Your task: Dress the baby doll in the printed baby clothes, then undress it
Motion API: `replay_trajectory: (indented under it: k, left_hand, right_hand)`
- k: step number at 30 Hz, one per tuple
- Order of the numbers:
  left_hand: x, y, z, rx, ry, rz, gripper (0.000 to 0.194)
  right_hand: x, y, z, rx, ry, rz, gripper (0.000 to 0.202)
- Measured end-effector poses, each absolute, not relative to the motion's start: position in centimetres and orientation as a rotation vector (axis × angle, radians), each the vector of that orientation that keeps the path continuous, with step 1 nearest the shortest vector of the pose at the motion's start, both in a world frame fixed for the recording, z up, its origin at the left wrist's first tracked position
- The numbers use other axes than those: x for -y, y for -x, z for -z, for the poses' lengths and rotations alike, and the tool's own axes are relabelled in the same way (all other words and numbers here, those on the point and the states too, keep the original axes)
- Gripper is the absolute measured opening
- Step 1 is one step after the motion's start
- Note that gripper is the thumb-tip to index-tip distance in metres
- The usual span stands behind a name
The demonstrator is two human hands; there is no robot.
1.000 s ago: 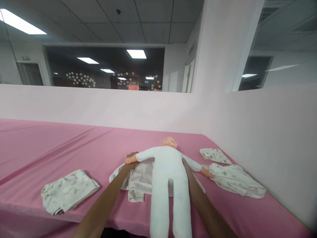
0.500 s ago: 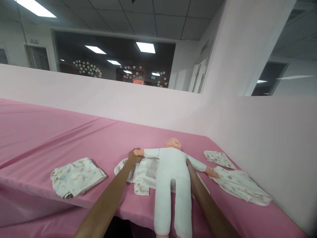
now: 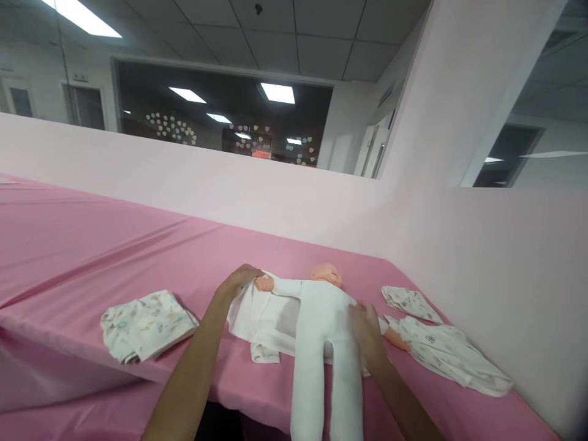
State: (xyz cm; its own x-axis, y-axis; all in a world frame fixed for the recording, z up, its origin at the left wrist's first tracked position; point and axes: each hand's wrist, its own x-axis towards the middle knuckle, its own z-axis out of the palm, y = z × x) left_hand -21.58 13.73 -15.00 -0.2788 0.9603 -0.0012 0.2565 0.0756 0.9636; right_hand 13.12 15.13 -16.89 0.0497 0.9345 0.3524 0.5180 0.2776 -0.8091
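A baby doll [image 3: 324,318] with a white cloth body lies on its back, arms spread, head toward the wall. Under it is a white garment [image 3: 271,318], spread out to the left. My left hand [image 3: 243,277] is closed on the garment's upper left edge, beside the doll's hand. My right hand [image 3: 366,321] is at the right side of the doll's torso, over its arm; its fingers are bent, and what they hold, if anything, is hidden.
A folded patterned cloth [image 3: 147,327] lies at the left. Two patterned cloths, a smaller one [image 3: 410,303] and a larger one [image 3: 454,355], lie at the right by the wall. Pink sheeting [image 3: 114,245] covers the table.
My left hand has risen from beside the doll's hand and lifted the garment's left edge. My right hand has moved from beside the torso up over the doll's arm.
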Motion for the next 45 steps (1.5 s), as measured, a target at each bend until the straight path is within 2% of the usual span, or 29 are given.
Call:
replay_trajectory:
  k: [5, 11, 16, 20, 22, 25, 27, 33, 39, 43, 45]
  left_hand:
    - [-13.1, 20.4, 13.3, -1.568, -1.215, -1.271, 0.020]
    - [-11.0, 19.1, 10.7, -1.604, -1.312, -1.390, 0.027]
    - [-10.1, 16.6, 9.2, -1.547, -1.416, -1.427, 0.034]
    - [-9.8, 14.3, 8.3, -1.447, -1.516, -1.433, 0.032]
    - [-9.8, 13.9, 8.2, -1.451, -1.498, -1.432, 0.032]
    - [-9.8, 14.1, 8.4, -1.479, -1.433, -1.424, 0.034]
    - [-9.8, 14.3, 8.5, -1.500, -1.410, -1.424, 0.034]
    - [-9.0, 14.5, 8.8, -1.530, -1.420, -1.357, 0.031]
    - [-8.2, 15.0, 8.9, -1.521, -1.403, -1.346, 0.035]
    - [-8.6, 13.8, 9.0, -1.447, -1.464, -1.305, 0.034]
    - [-8.9, 13.0, 9.2, -1.408, -1.520, -1.304, 0.033]
  right_hand:
    - [-14.3, -6.5, 13.8, 2.052, 1.068, -0.720, 0.033]
    - [-16.4, 0.8, 14.2, 2.225, 0.954, -0.858, 0.015]
    - [-18.1, 2.3, 14.7, 2.126, 0.931, -1.063, 0.012]
    - [-18.4, 1.8, 14.2, 2.097, 0.922, -1.176, 0.010]
    - [-18.2, 1.3, 14.0, 2.096, 0.906, -1.175, 0.015]
    - [-17.7, 0.9, 14.0, 2.130, 0.882, -1.114, 0.042]
    - [-17.4, 1.0, 14.1, 2.161, 0.911, -1.017, 0.049]
    - [-17.1, 1.8, 14.1, 2.212, 1.074, -0.633, 0.031]
    - [-17.1, 2.0, 13.9, 2.217, 1.279, -0.395, 0.034]
    - [-17.1, 1.9, 14.3, 2.326, 1.268, -0.315, 0.023]
    - [-17.3, 1.6, 14.3, 2.356, 1.270, -0.264, 0.024]
